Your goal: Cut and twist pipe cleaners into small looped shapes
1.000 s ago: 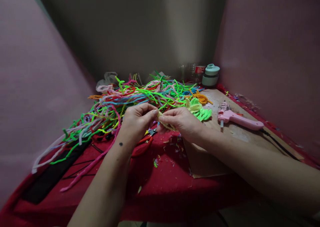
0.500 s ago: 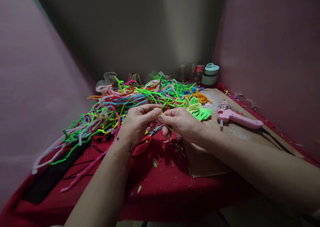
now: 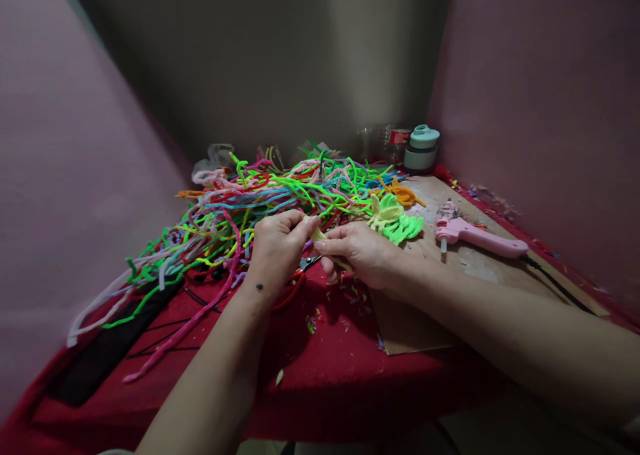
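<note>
Between my two hands is a pale yellow pipe cleaner [image 3: 319,233], mostly covered by the fingers. My left hand [image 3: 281,247] pinches its upper end between thumb and bent fingers. My right hand [image 3: 357,249] grips it close by, and a short length shows below the right fingers. Just under the hands lie scissors [image 3: 310,262] with red handles, partly hidden by my left hand. To the right of my right hand rest green and pale yellow looped pipe cleaner pieces [image 3: 395,218].
A tangled heap of many-coloured pipe cleaners [image 3: 280,191] spreads across the back and left. On the brown board [image 3: 415,325] at right lies a pink glue gun [image 3: 480,238] with a black cord. A lidded cup [image 3: 421,149] stands behind. Scraps dot the red cloth [image 3: 320,375].
My left hand has turned slightly, its fingers curling in more. More of the pale yellow pipe cleaner shows between the hands. My right hand has barely shifted.
</note>
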Available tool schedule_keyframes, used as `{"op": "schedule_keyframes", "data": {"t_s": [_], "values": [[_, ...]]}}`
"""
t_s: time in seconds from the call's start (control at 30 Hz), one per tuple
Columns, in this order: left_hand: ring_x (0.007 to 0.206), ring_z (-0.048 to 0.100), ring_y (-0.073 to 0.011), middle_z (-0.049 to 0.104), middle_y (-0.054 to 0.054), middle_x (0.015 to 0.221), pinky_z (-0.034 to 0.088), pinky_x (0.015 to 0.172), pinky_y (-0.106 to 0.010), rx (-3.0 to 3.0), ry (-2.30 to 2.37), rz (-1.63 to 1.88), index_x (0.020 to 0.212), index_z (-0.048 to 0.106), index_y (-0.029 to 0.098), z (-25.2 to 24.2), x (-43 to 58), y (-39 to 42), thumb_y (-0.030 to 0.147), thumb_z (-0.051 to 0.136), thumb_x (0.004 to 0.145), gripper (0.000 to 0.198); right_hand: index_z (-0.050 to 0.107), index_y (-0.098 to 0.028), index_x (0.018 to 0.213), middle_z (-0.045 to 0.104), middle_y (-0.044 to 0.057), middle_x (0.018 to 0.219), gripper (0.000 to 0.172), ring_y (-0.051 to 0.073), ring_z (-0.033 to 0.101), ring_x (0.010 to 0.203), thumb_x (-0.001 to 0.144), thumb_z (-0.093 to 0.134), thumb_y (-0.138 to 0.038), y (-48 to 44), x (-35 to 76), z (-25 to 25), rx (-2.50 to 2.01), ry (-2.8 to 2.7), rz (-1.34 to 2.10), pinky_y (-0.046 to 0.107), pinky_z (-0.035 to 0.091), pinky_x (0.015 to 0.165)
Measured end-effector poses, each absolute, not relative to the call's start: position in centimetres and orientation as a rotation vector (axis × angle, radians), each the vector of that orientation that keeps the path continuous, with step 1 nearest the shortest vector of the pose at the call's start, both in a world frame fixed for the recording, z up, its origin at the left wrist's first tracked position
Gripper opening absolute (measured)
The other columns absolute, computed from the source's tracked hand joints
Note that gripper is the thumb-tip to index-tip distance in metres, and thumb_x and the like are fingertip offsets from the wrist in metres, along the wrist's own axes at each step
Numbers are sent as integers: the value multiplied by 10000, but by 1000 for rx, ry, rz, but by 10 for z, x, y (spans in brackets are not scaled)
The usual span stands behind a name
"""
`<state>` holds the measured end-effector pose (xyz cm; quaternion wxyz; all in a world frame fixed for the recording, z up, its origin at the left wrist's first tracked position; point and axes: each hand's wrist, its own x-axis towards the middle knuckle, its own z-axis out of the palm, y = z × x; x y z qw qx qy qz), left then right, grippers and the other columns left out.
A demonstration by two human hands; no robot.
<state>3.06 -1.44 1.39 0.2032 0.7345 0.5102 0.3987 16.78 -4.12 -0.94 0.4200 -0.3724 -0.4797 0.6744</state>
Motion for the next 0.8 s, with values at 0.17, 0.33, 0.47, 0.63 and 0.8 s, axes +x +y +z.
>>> {"op": "schedule_keyframes", "data": {"t_s": [0.17,0.33,0.47,0.63,0.8], "values": [[442,281,-55,353,55,445,211,421,-207,1952,1347,1089,516,527,141,16,27,-13,330,582,725,286,607,-125,599,622,37,537,221,106,532,466,785,556,-231,-41,169,-8,-846,-1152,1684,254,426,522],[418,267,-44,347,63,428,188,399,-200,1873,1277,1045,500,493,144,16,28,-14,327,594,719,303,605,-129,572,627,44,565,193,134,578,554,732,595,-237,-39,168,-9,-849,-1156,1612,303,452,628],[395,261,-40,340,70,405,186,383,-193,1810,1254,1010,525,537,139,16,33,-17,308,602,710,259,595,-132,529,604,28,537,181,112,535,505,704,574,-175,-39,169,-10,-914,-1216,1534,285,435,587],[417,353,-39,475,45,480,242,378,-171,1719,1194,1014,609,617,120,14,37,-17,292,660,655,183,605,-124,559,596,30,523,126,117,513,466,678,564,-125,-40,170,-6,-976,-1228,1575,275,406,510],[374,393,-35,541,42,537,270,351,-165,1510,1138,1074,733,593,139,16,34,-15,350,668,674,231,582,-141,563,555,-5,531,145,81,448,471,697,621,-178,-36,172,-5,-920,-1108,1443,250,374,507]]}}
